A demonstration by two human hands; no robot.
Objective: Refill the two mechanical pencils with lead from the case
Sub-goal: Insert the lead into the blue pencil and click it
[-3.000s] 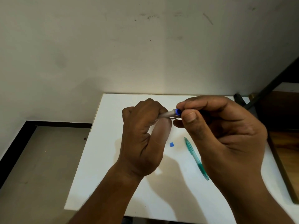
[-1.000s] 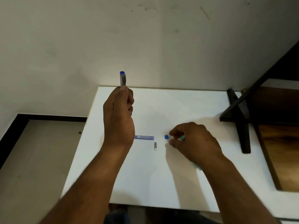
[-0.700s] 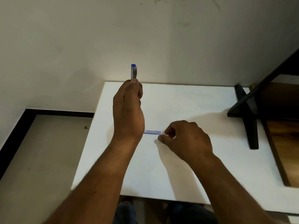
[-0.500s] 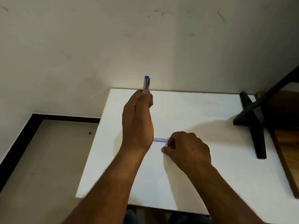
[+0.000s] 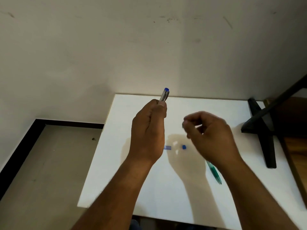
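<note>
Across the whole upper view runs a pale, scuffed wall (image 5: 116,47), and below it my white counter (image 5: 191,196) reaches out toward me, with grey floor (image 5: 41,163) off to the left. At the counter's right end a black stand (image 5: 264,130) rests on its far corner, beside a strip of brown wood.

My left hand (image 5: 147,130) is raised above the counter, its fingers (image 5: 157,110) wrapped round the grey mechanical pencil (image 5: 164,96), which points up and tilts a little to the right, blue tip topmost. My right hand (image 5: 211,135) hovers just to the right of it, blurred; thumb and forefinger are drawn together as if pinching something small, though I cannot tell whether anything sits between them.

Down on the counter, the green mechanical pencil (image 5: 215,173) lies slantwise, its upper end hidden under my right wrist. Between my two hands lies the lead case (image 5: 167,147) (a thin blue strip, half covered by my left hand). Just right of it sits a small blue cap (image 5: 183,147), apart from the case, with two pale glints between them that I cannot identify.
</note>
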